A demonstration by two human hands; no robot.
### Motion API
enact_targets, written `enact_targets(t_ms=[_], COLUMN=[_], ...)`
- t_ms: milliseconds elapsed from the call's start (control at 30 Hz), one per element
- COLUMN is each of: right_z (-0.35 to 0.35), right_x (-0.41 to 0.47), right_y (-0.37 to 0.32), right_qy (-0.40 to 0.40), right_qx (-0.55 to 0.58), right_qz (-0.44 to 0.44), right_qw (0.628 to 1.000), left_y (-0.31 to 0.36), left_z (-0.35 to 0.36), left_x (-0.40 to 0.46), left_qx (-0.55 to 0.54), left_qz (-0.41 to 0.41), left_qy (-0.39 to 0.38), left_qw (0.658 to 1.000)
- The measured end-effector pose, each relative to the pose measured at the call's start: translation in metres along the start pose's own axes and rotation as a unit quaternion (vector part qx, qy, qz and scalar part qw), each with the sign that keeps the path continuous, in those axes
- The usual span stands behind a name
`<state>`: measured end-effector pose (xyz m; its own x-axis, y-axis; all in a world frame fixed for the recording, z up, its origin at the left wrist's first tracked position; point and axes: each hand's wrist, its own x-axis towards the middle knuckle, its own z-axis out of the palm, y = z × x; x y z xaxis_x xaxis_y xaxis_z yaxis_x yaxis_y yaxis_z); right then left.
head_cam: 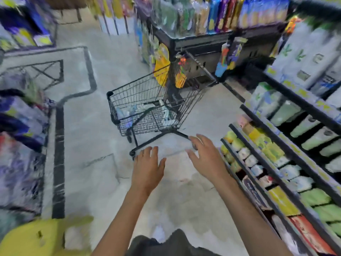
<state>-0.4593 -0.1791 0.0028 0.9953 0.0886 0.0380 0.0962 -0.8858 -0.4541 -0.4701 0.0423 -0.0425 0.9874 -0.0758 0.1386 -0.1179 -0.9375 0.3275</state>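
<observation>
Left hand (pixel 147 169) and right hand (pixel 204 157), fingers spread, empty, near wire cart (pixel 140 100), stocked shelves (pixel 295 155) beside right hand

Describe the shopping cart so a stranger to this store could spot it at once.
On the pale floor of the aisle, between the black end shelf ahead and the stocked shelves on the right, stands the shopping cart, just beyond the open left hand and right hand. It is the only black wire basket on wheels, with a few pale packages inside.
</observation>
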Motion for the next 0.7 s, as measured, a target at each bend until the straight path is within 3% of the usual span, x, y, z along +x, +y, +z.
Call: enact_targets(t_ms=[200,433,700], right_z=[0.038,0.069,0.086], right_x=[0.058,0.119,0.258], right_y=[-0.033,-0.022,-0.011], right_qy=[-0.051,-0.095,-0.144], right_qx=[0.011,0.037,0.048], right_qz=[-0.019,0.003,-0.001], right_qw=[0.998,0.995,0.988], left_y=[-0.062,-0.090,-0.109], left_z=[-0.007,0.005,0.026], left_x=[0.045,0.127,0.253], left_qx=[-0.005,-0.010,0.010], left_qz=[-0.055,-0.078,-0.095], left_qy=[-0.008,-0.007,-0.024], left_qw=[0.998,0.997,0.995])
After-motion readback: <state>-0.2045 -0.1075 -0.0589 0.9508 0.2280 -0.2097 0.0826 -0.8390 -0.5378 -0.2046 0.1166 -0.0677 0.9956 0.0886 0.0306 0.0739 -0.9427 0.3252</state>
